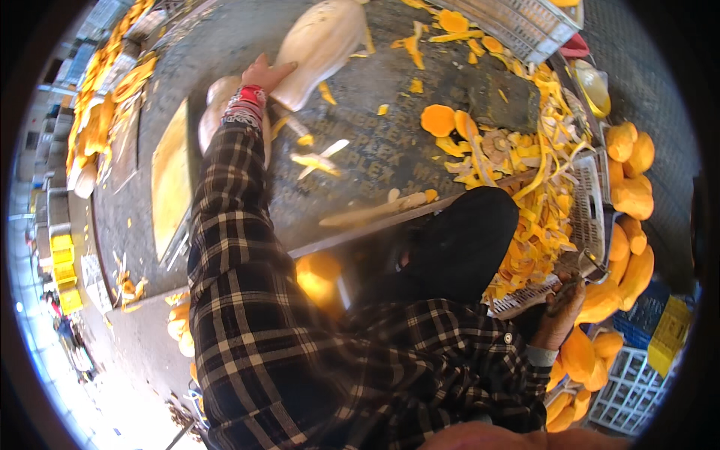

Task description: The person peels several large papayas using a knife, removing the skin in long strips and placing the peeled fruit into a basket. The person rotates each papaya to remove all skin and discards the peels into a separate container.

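My left hand (pixel 266 73), its wrist wrapped in a red patterned cloth, reaches across the table (pixel 360 135) and touches the lower end of a large pale unpeeled squash (pixel 323 48). Another pale squash (pixel 216 112) lies partly hidden behind my forearm. At the lower right my right hand (pixel 565 306) is around a small metal tool, perhaps a peeler (pixel 592 260), beside a crate; its fingers are dark and partly hidden. Orange peel strips (pixel 318 162) and a cut squash slice (pixel 437 120) lie on the table.
A plastic crate (pixel 588 191) heaped with peelings (pixel 534 236) stands beside my knee. Peeled orange squashes (pixel 633 194) are piled beyond it. Another crate (pixel 523 25) stands at the top right. A yellow-faced board (pixel 172 180) lies left of my arm; more squash lies farther left.
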Motion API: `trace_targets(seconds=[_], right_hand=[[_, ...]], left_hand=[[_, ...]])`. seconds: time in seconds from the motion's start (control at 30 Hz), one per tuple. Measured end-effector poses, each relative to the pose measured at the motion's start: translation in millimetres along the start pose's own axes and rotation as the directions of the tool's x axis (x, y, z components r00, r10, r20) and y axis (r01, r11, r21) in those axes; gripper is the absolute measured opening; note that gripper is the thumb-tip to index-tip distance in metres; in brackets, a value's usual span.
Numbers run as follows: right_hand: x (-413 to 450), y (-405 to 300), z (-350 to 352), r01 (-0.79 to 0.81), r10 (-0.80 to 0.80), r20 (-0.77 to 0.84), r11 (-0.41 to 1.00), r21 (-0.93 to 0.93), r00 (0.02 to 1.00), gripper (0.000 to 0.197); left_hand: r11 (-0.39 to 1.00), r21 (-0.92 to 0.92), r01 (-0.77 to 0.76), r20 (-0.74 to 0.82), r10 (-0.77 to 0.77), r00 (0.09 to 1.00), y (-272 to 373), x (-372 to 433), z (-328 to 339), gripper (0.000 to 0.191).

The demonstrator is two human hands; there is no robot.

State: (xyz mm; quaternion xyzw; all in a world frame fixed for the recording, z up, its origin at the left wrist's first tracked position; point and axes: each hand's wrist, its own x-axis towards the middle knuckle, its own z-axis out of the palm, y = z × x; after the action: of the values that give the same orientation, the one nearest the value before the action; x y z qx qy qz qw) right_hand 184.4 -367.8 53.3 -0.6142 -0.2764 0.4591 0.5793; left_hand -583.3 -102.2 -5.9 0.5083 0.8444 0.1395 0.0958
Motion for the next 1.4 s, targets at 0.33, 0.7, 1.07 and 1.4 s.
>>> trace_targets(seconds=[0.33,0.7,1.07,1.4], right_hand=[[29.2,-20.3,126.0,-0.047,0.037,-0.079,0.992,-0.116,0.996,0.057],[111.8,3.9,390.3,0.281,-0.062,0.618,0.922,-0.265,0.784,0.055],[140.4,100.5,547.9,0.456,0.036,0.702,0.736,-0.5,0.711,0.072],[65.6,98.5,449.1,0.491,-0.088,0.771,0.815,-0.308,0.631,0.043]], left_hand=[[0.534,-0.836,0.127,0.121,-0.046,0.992,45.4,-43.7,87.8,0.113],[-0.08,-0.996,0.033,0.076,-0.63,0.773,164.7,-56.8,152.4,0.115],[-0.185,-0.967,0.177,0.231,-0.332,0.915,130.6,-85.2,150.5,0.066],[0.073,-0.963,0.26,0.243,-0.192,0.951,105.4,-160.1,107.1,0.072]])
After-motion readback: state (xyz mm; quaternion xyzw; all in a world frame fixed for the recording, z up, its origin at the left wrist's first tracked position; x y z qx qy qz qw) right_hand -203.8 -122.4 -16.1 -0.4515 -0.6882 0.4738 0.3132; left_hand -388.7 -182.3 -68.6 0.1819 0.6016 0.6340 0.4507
